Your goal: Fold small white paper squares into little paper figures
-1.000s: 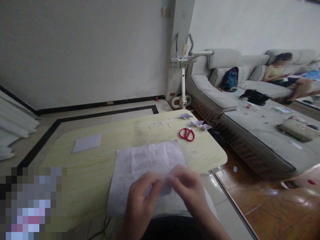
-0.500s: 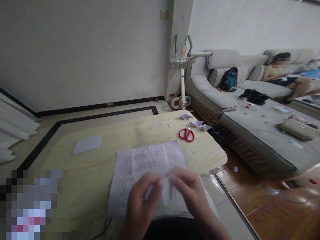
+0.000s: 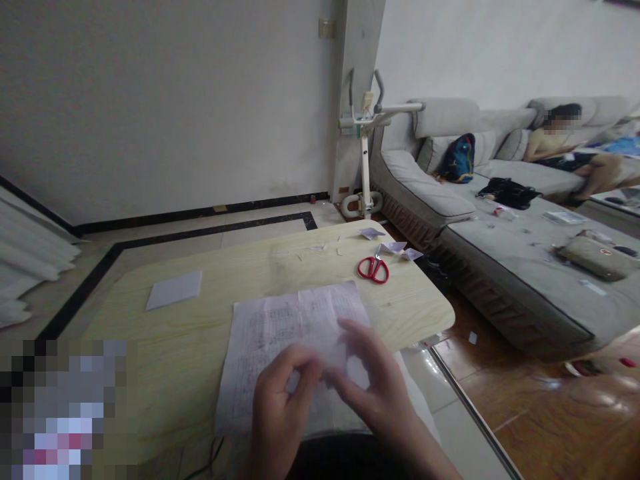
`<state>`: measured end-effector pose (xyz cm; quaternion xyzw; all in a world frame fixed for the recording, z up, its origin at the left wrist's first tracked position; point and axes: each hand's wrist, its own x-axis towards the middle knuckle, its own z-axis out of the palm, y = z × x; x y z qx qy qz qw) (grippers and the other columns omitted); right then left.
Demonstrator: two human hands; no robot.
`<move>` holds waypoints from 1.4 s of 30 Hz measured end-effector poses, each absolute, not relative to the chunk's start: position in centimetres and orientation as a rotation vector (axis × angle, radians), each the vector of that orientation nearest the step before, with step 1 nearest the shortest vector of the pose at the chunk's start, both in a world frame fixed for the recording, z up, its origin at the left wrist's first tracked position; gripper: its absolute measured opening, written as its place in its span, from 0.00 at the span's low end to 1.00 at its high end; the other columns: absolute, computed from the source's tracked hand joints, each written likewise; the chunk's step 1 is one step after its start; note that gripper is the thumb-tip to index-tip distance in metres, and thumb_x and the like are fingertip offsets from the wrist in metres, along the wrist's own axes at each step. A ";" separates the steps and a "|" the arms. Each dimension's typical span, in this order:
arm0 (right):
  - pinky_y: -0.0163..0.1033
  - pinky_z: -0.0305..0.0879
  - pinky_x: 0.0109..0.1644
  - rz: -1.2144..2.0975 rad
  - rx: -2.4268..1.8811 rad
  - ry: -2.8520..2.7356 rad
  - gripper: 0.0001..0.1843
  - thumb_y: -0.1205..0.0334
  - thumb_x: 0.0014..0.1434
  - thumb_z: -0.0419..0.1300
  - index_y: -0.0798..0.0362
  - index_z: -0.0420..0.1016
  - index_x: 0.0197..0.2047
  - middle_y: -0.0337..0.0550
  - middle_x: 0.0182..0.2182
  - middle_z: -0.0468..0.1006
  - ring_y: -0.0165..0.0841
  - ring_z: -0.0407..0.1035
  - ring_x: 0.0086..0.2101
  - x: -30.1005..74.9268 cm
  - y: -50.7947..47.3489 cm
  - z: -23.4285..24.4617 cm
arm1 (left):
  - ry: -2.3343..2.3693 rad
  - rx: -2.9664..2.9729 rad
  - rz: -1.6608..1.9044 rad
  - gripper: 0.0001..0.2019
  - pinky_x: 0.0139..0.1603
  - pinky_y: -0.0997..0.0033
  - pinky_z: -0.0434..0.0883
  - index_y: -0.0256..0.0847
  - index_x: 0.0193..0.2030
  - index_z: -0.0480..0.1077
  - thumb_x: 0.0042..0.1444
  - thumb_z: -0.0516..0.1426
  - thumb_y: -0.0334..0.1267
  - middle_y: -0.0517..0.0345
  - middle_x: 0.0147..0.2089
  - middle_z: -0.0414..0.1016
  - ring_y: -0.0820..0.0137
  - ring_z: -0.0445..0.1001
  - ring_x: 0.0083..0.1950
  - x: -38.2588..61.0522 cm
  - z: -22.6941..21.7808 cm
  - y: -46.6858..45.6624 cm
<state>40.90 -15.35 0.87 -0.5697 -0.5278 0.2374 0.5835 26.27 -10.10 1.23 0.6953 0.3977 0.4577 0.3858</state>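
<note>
Over a printed sheet of paper (image 3: 265, 360) on the table, my two hands almost meet. My left hand (image 3: 287, 387) has its thumb and forefinger pinched on a small pale piece of paper (image 3: 334, 359), blurred and partly hidden. The thumb of my right hand (image 3: 373, 377) reaches the left fingertips, while its other fingers are raised and spread apart, smeared by motion. Beyond the sheet lies a pair of red-handled scissors (image 3: 373, 269). Several small folded paper pieces (image 3: 394, 247) rest near the table's far right corner.
A pale square pad (image 3: 174, 290) lies at the left of the wooden table (image 3: 165, 353). Thin paper scraps (image 3: 317, 247) are strewn near the far edge. To the right stand a grey sofa (image 3: 520, 267) with a seated person, and a white exercise machine (image 3: 365, 160).
The fingers of my right hand have opened and lifted away from the pinch they shared with the left. My left hand stays nearly in place.
</note>
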 end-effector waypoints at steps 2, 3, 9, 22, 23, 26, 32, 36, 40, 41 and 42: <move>0.41 0.72 0.44 0.556 -1.314 -1.207 0.26 0.66 0.55 0.67 0.45 0.71 0.57 0.39 0.34 0.77 0.35 0.72 0.34 40.8 -15.2 0.6 | 1.000 1.752 1.184 0.11 0.29 0.77 0.71 0.43 0.29 0.75 0.62 0.59 0.41 0.63 0.26 0.76 0.70 0.75 0.27 26.2 1.2 -10.1; 0.41 0.72 0.43 0.597 -1.305 -1.198 0.25 0.66 0.56 0.67 0.45 0.72 0.56 0.39 0.34 0.77 0.35 0.72 0.34 40.8 -15.2 0.5 | 0.991 1.748 1.191 0.10 0.29 0.77 0.71 0.43 0.29 0.75 0.61 0.59 0.41 0.63 0.25 0.76 0.70 0.75 0.27 26.2 1.3 -10.1; 0.39 0.71 0.41 0.895 -1.256 -1.020 0.20 0.58 0.56 0.68 0.45 0.77 0.52 0.39 0.34 0.75 0.35 0.71 0.35 41.0 -15.2 0.1 | 0.931 1.775 1.144 0.07 0.30 0.79 0.70 0.43 0.29 0.74 0.59 0.61 0.37 0.66 0.26 0.74 0.73 0.73 0.28 26.0 1.5 -10.0; 0.36 0.61 0.33 0.891 -1.265 -1.104 0.12 0.60 0.59 0.65 0.52 0.74 0.25 0.36 0.23 0.71 0.31 0.65 0.27 41.1 -14.5 1.4 | 1.017 1.782 1.165 0.01 0.34 0.78 0.74 0.45 0.35 0.77 0.58 0.63 0.36 0.64 0.30 0.80 0.71 0.77 0.31 26.3 0.7 -9.7; 0.36 0.61 0.34 0.888 -1.265 -1.105 0.11 0.61 0.59 0.65 0.52 0.74 0.25 0.36 0.23 0.72 0.31 0.66 0.28 41.1 -14.4 1.4 | 1.027 1.769 1.150 0.03 0.34 0.78 0.74 0.45 0.34 0.77 0.58 0.63 0.36 0.64 0.30 0.80 0.71 0.78 0.31 26.3 0.8 -9.7; 0.37 0.63 0.35 0.881 -1.245 -1.120 0.08 0.62 0.59 0.65 0.52 0.77 0.28 0.38 0.26 0.75 0.32 0.68 0.30 41.3 -14.4 1.6 | 1.024 1.750 1.125 0.05 0.33 0.79 0.73 0.45 0.31 0.78 0.58 0.62 0.37 0.64 0.28 0.80 0.71 0.77 0.30 26.2 1.1 -9.5; 0.37 0.63 0.35 0.863 -1.244 -1.130 0.08 0.62 0.60 0.65 0.52 0.79 0.29 0.38 0.26 0.77 0.32 0.69 0.29 41.4 -14.4 1.8 | 0.989 1.797 1.123 0.06 0.33 0.80 0.73 0.45 0.30 0.78 0.58 0.62 0.36 0.66 0.28 0.80 0.72 0.77 0.30 26.3 1.5 -9.5; 0.37 0.62 0.33 0.823 -1.265 -1.083 0.10 0.62 0.59 0.65 0.52 0.78 0.26 0.37 0.24 0.76 0.32 0.68 0.28 41.3 -14.5 1.3 | 1.031 1.721 1.064 0.03 0.34 0.80 0.74 0.47 0.33 0.80 0.56 0.63 0.37 0.65 0.30 0.83 0.72 0.79 0.31 26.2 1.3 -9.6; 0.37 0.62 0.33 0.822 -1.252 -1.076 0.08 0.63 0.59 0.66 0.52 0.79 0.27 0.38 0.25 0.76 0.32 0.68 0.28 41.3 -14.7 1.2 | 1.072 1.600 1.021 0.03 0.34 0.80 0.74 0.47 0.32 0.81 0.55 0.64 0.38 0.65 0.30 0.83 0.71 0.80 0.32 26.2 1.2 -9.8; 0.37 0.62 0.33 0.826 -1.247 -1.076 0.08 0.64 0.59 0.66 0.52 0.79 0.27 0.38 0.25 0.76 0.32 0.68 0.28 41.3 -14.7 1.2 | 1.069 1.598 1.018 0.04 0.34 0.80 0.74 0.47 0.31 0.80 0.56 0.64 0.38 0.65 0.29 0.82 0.71 0.79 0.31 26.2 1.3 -9.8; 0.37 0.63 0.33 0.829 -1.242 -1.077 0.08 0.64 0.59 0.66 0.52 0.79 0.27 0.38 0.25 0.76 0.32 0.68 0.28 41.3 -14.7 1.3 | 1.061 1.609 1.020 0.05 0.34 0.80 0.73 0.46 0.30 0.80 0.56 0.63 0.38 0.65 0.28 0.81 0.71 0.78 0.31 26.3 1.4 -9.8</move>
